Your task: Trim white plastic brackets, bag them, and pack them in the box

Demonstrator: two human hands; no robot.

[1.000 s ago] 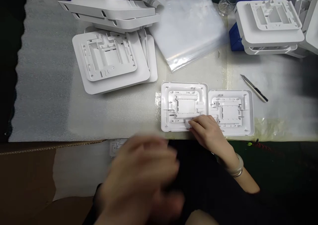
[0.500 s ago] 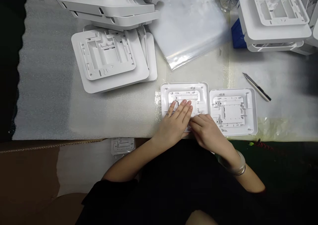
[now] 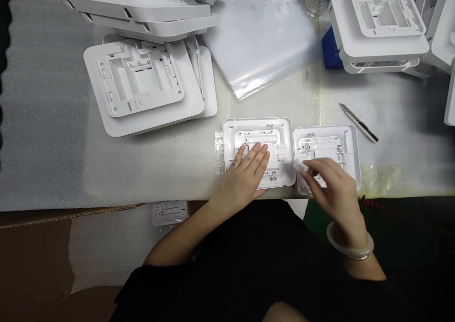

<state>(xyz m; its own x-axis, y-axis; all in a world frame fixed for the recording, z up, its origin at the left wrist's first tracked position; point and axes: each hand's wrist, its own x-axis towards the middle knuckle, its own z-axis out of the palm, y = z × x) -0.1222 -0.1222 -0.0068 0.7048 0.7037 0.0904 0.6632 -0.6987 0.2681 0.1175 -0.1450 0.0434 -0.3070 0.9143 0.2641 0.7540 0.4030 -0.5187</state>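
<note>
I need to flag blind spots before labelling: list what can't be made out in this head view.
Head view only.
Small white piece in the right hand: blurred, kind unclear.
Left panel: middle covered by the flat left hand.
Right panel: near edge hidden by the right hand.
Top-left stack: cut off by the top edge.
Small part below the table edge: too small for detail.

Small panels (image 3: 284,132) on table (image 3: 53,161): two
White wad (image 3: 301,166): one
Knife (image 3: 357,123): one
Bracelet (image 3: 350,251): one
Pile of clear bags (image 3: 263,32): one
</note>
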